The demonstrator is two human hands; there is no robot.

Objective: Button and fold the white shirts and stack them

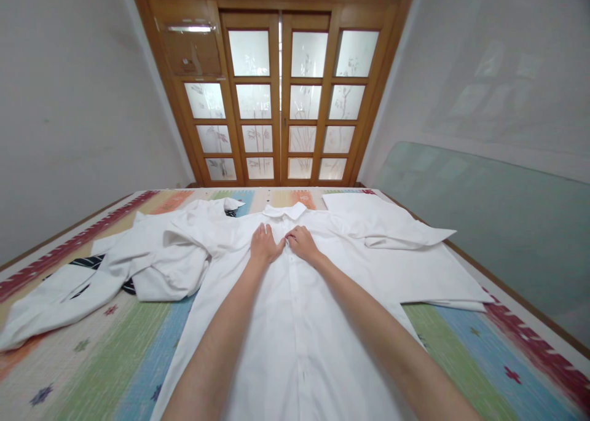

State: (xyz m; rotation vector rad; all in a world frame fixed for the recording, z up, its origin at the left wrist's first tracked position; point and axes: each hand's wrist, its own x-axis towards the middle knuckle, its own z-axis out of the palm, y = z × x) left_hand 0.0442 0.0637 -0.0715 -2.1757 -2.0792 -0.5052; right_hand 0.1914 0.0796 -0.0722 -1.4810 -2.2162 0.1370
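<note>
A white button-up shirt (276, 322) lies spread front side up, its collar (286, 210) at the far end and its button placket running down the middle. Just below the collar, my left hand (266, 245) rests on the shirt front. Its fingers lie stretched over the cloth, with the thumb reaching sideways to the placket. Opposite it, my right hand (303, 244) pinches the placket edge between thumb and fingers. The fingertips of both hands nearly meet there. Any button between them is too small to make out.
A crumpled white garment (170, 255) with black striped parts lies at the left. Folded white cloth (428, 273) lies to the right, by the shirt's sleeve. Beneath is a colourful striped cover (142, 329). Beyond stand wooden glazed doors (280, 101); a pale green panel (483, 212) leans at the right wall.
</note>
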